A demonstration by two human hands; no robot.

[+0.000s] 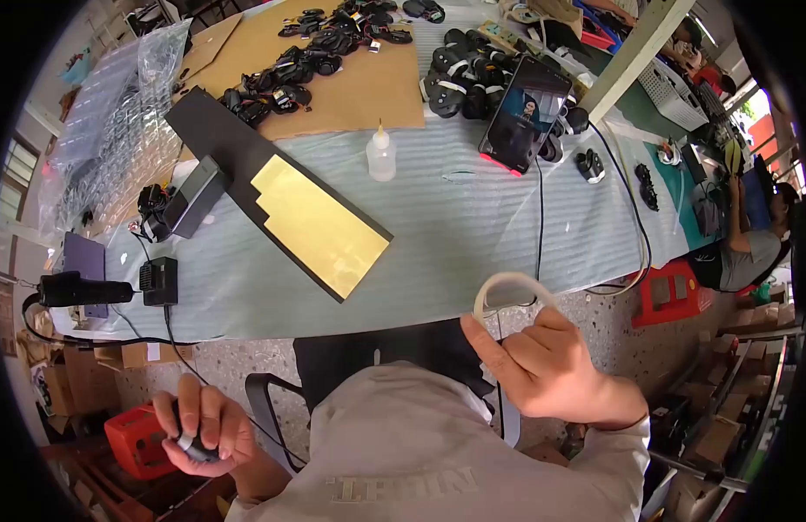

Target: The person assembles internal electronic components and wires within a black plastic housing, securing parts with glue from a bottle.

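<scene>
My left hand (213, 428), low at the left and off the table, has its fingers closed around a small dark rounded object with a grey part (197, 448); the fingers hide most of it. Just off the table's front edge, at the right, my right hand (542, 361) is closed on a pale looped band (513, 280). The band's loop rises above the thumb and fingers. Beyond the hands, a long black board (216, 130) with a shiny yellow sheet (316, 228) lies slantwise on the table.
A clear dropper bottle (381, 159) stands mid-table. Behind it, several black devices with cables (316, 61) cover brown cardboard (368, 97). A propped phone (527, 113) is at the right, a black hand-held tool (83, 290) at the left edge. Red stools (668, 293) stand on the floor.
</scene>
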